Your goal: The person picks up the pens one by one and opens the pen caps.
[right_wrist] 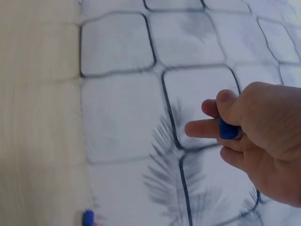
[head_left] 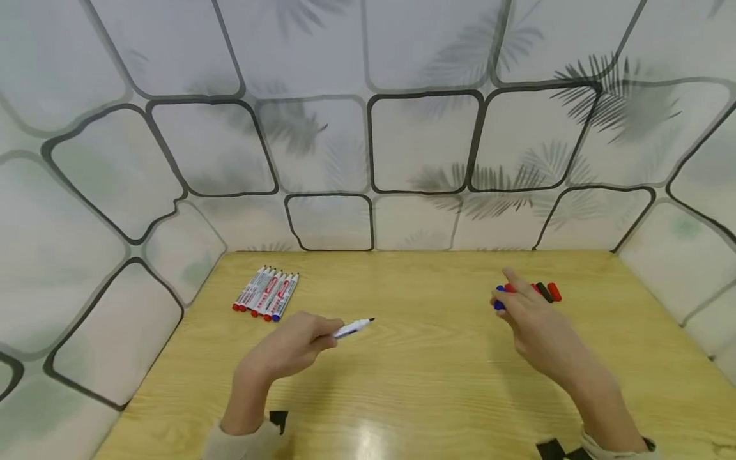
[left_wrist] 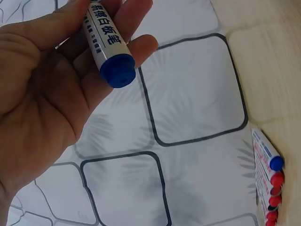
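My left hand (head_left: 287, 348) pinches a white whiteboard marker (head_left: 353, 328) between thumb and fingers above the middle left of the table. Its bare dark tip points right, and its blue end (left_wrist: 117, 71) faces the left wrist camera. Over on the right, my right hand (head_left: 543, 335) holds a blue cap (right_wrist: 228, 129) between thumb and fingers. Beyond that hand lies a row of loose caps, among them a black cap (head_left: 544, 292) and a red cap (head_left: 554, 292); the hand hides part of the row.
Several uncapped whiteboard markers (head_left: 267, 294) lie side by side at the back left of the wooden table (head_left: 402, 383), with red and blue ends towards the front. Patterned white walls (head_left: 425, 144) enclose the table at the back and both sides.
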A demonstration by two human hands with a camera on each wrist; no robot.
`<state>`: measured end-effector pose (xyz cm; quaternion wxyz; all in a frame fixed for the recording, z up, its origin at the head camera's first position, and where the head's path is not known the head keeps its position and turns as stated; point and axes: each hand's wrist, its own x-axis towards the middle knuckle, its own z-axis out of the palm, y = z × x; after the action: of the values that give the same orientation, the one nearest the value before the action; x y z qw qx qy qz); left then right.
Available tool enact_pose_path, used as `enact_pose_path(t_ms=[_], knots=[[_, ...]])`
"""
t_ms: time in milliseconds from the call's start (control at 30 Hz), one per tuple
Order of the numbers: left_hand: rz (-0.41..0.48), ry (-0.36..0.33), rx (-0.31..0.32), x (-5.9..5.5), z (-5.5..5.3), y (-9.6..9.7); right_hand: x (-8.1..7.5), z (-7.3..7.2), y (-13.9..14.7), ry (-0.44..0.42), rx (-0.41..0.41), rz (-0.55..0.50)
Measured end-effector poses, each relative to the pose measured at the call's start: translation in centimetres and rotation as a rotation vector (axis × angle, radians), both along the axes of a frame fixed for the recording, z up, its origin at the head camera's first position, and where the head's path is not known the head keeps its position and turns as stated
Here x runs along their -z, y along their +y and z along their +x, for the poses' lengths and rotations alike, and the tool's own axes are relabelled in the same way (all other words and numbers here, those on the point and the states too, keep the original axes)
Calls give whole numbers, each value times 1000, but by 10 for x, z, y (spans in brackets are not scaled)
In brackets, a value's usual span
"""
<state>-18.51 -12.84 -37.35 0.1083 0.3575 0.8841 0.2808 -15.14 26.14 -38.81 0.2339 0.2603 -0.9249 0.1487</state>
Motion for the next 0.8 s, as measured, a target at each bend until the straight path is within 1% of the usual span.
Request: enact_pose_path(t_ms=[67, 100, 167, 300, 400, 533, 700, 800], knots=[[45, -31, 36, -1, -1, 3, -1, 0, -3, -24, -48, 19], [59, -31, 48, 0, -2, 5, 0, 0, -6, -47, -63, 31], [48, -12, 33, 2, -5, 9, 0, 2, -10, -95, -63, 36], [-22, 37, -53, 11, -14, 9, 2, 0, -10, -191, -8, 13], [-60, 52, -101, 17, -15, 2, 5, 1, -6, -268, 12, -17], [-86, 66, -168, 24, -17, -6, 7, -1, -3, -306, 7, -30], [-79, 28, -289, 27, -27, -16, 8, -9, 1, -385, -14, -52], [-89, 22, -338, 29, -34, -22, 9, -13, 3, -419, -22, -83]])
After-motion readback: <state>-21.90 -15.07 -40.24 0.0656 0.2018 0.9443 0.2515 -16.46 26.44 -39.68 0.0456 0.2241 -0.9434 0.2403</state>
